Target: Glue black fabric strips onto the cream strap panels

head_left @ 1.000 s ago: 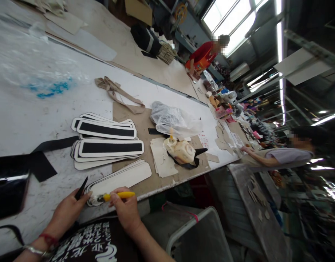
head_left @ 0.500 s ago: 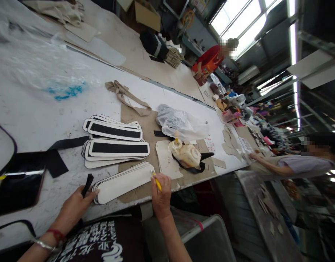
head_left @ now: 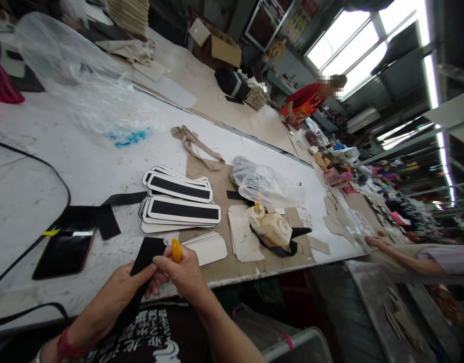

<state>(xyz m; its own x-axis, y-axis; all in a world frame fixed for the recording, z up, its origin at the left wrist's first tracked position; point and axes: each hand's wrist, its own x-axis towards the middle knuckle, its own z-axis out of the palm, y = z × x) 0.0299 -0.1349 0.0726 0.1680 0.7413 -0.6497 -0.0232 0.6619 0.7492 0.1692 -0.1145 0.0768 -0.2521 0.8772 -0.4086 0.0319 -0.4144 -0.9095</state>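
Note:
My left hand [head_left: 116, 290] is closed on a wide black strip [head_left: 148, 252], which hangs down towards my lap. Close beside it, my right hand [head_left: 188, 275] grips a yellow-handled tool [head_left: 176, 250], its working end hidden. The right thumb and fingertips meet the strip's edge. Partly behind the right hand lies a fan of plain white rounded pieces [head_left: 209, 248]. Beyond them are two fanned stacks of similar white pieces, the nearer stack [head_left: 184, 210] and the farther stack [head_left: 179, 188], each topped by a piece with a black band down its middle.
A yellowed plastic container [head_left: 272, 227] stands right of the pieces, near a clear plastic bag [head_left: 266, 184]. A dark flat device [head_left: 67, 247] and a black cord [head_left: 63, 176] lie left. One person [head_left: 303, 103] stands across the table; another person's arm [head_left: 398, 257] reaches in from the right.
My right hand has moved left from the white pieces with the yellow-handled tool, meeting my left hand. The left hand has raised the black strip, showing more of it. The view has shifted.

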